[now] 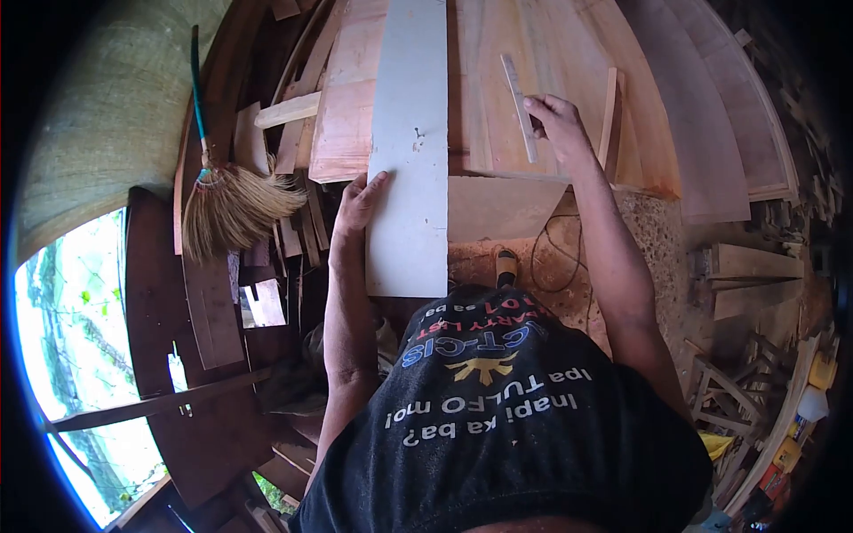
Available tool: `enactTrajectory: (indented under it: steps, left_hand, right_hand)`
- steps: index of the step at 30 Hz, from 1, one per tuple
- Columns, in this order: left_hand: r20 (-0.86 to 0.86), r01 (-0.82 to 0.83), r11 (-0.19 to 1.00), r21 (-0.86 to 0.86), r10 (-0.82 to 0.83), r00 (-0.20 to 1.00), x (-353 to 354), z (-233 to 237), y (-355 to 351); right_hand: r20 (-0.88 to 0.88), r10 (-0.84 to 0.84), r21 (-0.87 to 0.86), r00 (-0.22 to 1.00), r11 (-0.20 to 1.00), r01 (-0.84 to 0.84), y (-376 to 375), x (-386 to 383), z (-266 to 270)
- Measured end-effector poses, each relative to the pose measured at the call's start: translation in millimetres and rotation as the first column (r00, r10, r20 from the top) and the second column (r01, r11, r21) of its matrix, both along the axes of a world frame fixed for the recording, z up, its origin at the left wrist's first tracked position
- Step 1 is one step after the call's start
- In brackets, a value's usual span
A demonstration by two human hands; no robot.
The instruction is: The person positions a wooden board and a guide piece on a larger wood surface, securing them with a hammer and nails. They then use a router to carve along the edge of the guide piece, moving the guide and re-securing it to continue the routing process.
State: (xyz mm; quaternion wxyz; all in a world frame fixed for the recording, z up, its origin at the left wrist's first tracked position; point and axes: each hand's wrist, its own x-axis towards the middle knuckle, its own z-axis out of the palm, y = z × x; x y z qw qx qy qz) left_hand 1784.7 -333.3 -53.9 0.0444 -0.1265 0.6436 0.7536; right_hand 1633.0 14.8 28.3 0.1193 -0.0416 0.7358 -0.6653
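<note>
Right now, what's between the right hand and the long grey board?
Head view: next to the right hand is the thin strip it holds, then a bare stretch of wooden panel, then a narrow dark band beside the long grey board.

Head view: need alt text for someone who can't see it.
A person's left hand grips a long pale board by its edge; the right hand holds a thin strip over wooden paneling. A straw broom is at left.

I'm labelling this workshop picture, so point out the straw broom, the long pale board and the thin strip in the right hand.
Straw broom point(233, 209): head view, on the bristles.
Long pale board point(409, 235): head view, on its flat face.
Thin strip point(511, 80): head view, near its far end.
</note>
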Motion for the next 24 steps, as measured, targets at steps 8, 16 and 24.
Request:
enactTrajectory:
  steps: [8, 16, 24]
  left_hand:
    - [-0.01, 0.005, 1.0, -0.008, -0.005, 1.0, -0.3, 1.9, -1.1]
    - [-0.016, -0.025, 1.0, 0.001, 0.025, 1.0, -0.4, -0.3, 1.0]
    - [0.005, 0.007, 1.0, -0.004, -0.006, 1.0, 0.0, -1.4, -2.8]
  right_hand:
    - [-0.002, -0.022, -0.131, 1.0, 0.991, 0.021, -1.5, -0.2, 4.0]
    - [-0.104, -0.011, -0.174, 0.995, 0.985, -0.007, 1.9, 5.7, 9.3]
    - [-0.199, -0.048, -0.093, 0.979, 0.995, 0.029, -0.1, 13.3, 12.6]
